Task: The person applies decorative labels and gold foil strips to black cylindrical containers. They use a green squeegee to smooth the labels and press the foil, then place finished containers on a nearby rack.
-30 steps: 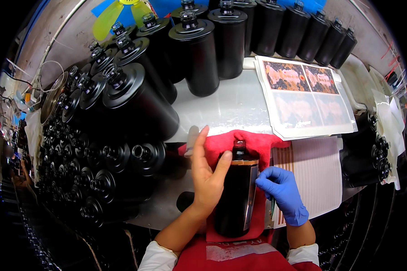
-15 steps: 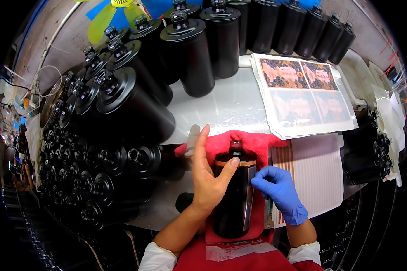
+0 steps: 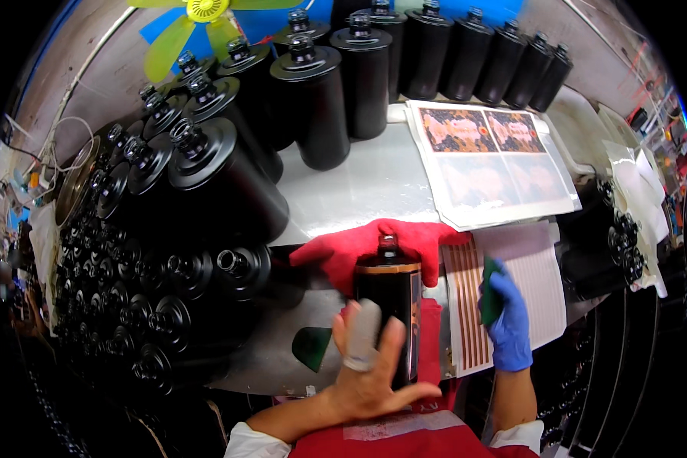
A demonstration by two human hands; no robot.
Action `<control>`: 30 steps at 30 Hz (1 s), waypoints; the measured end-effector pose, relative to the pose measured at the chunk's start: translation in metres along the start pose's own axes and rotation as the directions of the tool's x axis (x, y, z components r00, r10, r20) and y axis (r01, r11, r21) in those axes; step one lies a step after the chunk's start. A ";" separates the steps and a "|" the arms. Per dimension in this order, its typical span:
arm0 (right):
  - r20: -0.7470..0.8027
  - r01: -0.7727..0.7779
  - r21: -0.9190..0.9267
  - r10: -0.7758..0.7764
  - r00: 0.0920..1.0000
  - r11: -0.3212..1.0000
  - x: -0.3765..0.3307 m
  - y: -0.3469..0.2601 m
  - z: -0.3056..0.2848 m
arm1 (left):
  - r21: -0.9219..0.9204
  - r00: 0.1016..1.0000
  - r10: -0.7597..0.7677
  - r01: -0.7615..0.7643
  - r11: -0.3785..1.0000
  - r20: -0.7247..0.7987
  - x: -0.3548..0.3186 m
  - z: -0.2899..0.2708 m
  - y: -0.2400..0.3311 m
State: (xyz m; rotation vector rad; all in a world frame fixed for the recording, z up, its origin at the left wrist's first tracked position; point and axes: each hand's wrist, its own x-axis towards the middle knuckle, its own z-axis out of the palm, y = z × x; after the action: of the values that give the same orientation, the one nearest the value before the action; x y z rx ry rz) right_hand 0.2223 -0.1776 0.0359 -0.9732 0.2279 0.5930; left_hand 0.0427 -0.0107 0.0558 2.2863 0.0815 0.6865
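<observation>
A black bottle (image 3: pixel 387 286) with a copper-coloured band around its shoulder and a picture label along its right side lies neck away from me on a red cloth (image 3: pixel 336 248). My left hand (image 3: pixel 362 374) is spread over its lower part, fingers apart, a pale sleeve on one finger. Whether it touches the bottle, I cannot tell. My right hand (image 3: pixel 509 328), in a blue glove, grips a flat dark green scraper-like piece (image 3: pixel 492 294) above the striped sheet (image 3: pixel 523 267). Another dark green flat piece (image 3: pixel 311 348) rests on the metal table, left of the bottle.
Large black bottles (image 3: pixel 309 107) stand along the table's back and left. Many more black bottles (image 3: pixel 172 320) are packed at the left. Printed label sheets (image 3: pixel 504 183) are stacked at back right, near a pale tray (image 3: pixel 572 130). A yellow-green fan (image 3: pixel 206 11) is behind.
My left hand has come off the bottle's shoulder and down toward me, fingers spreading. My right hand has moved right from the label edge, and the green piece now shows in it.
</observation>
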 end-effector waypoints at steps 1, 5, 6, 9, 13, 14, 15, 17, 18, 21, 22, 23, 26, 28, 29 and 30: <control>-0.062 0.099 -0.085 -0.105 0.993 0.991 -0.007 -0.008 0.029 | 0.058 0.996 0.049 -0.053 0.997 0.077 -0.010 0.005 0.005; 0.431 0.555 -0.744 -0.368 0.824 0.372 -0.028 -0.001 0.111 | 0.329 0.967 0.200 -0.243 0.912 0.160 -0.030 0.026 0.004; 0.503 0.571 -0.805 -0.322 0.802 0.163 -0.035 0.001 0.127 | 0.342 0.966 0.199 -0.246 0.907 0.168 -0.032 0.025 0.003; 0.511 0.573 -0.804 -0.306 0.803 0.160 -0.026 0.013 0.124 | 0.338 0.974 0.176 -0.214 0.916 0.139 -0.034 0.022 -0.004; 0.338 0.443 -0.738 -0.289 0.896 0.510 -0.017 0.017 0.095 | 0.025 0.979 0.059 -0.065 0.998 0.194 -0.030 0.007 -0.020; 0.340 0.456 -0.697 -0.305 0.890 0.554 -0.013 0.020 0.088 | -0.117 0.974 0.060 -0.035 0.993 0.219 -0.034 0.005 -0.030; 0.316 0.422 -0.679 -0.280 0.907 0.601 -0.011 0.021 0.085 | -0.148 0.953 0.013 0.033 0.988 0.303 -0.045 0.007 -0.044; 0.271 0.356 -0.629 -0.234 0.934 0.691 -0.007 0.023 0.078 | -0.038 0.886 -0.079 0.108 0.993 0.457 -0.050 0.001 -0.055; 0.247 0.330 -0.619 -0.222 0.943 0.713 -0.002 0.025 0.071 | -0.038 0.854 -0.105 0.143 0.989 0.510 -0.049 -0.001 -0.057; 0.218 0.323 -0.607 -0.238 0.946 0.726 0.006 0.026 0.059 | 0.043 0.817 -0.127 0.124 0.991 0.562 -0.041 -0.014 -0.055; 0.237 0.364 -0.618 -0.277 0.931 0.696 0.005 0.023 0.059 | 0.137 0.852 -0.155 0.098 0.986 0.500 -0.040 -0.019 -0.049; 0.257 0.399 -0.631 -0.306 0.916 0.665 0.004 0.020 0.060 | 0.097 0.921 -0.105 0.074 0.993 0.375 -0.035 -0.023 -0.035; 0.385 0.526 -0.703 -0.365 0.848 0.479 -0.013 0.008 0.100 | 0.270 0.939 0.208 -0.282 0.920 0.272 -0.026 -0.005 -0.011; 0.403 0.460 -0.772 -0.223 0.888 0.438 -0.020 0.008 0.115 | 0.426 0.888 0.260 -0.417 0.803 0.380 -0.020 0.007 -0.004; 0.382 0.447 -0.760 -0.233 0.894 0.472 -0.019 0.008 0.112 | 0.402 0.908 0.216 -0.360 0.842 0.360 -0.019 0.007 -0.004; 0.361 0.437 -0.744 -0.247 0.900 0.505 -0.012 0.011 0.104 | 0.377 0.924 0.174 -0.304 0.875 0.342 -0.019 0.008 -0.009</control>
State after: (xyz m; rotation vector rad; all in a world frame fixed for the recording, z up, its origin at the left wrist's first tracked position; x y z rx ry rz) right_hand 0.1982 -0.0907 0.0906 -1.8004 -0.4995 0.4036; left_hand 0.0317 -0.0140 0.0367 2.8337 -0.2273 0.4681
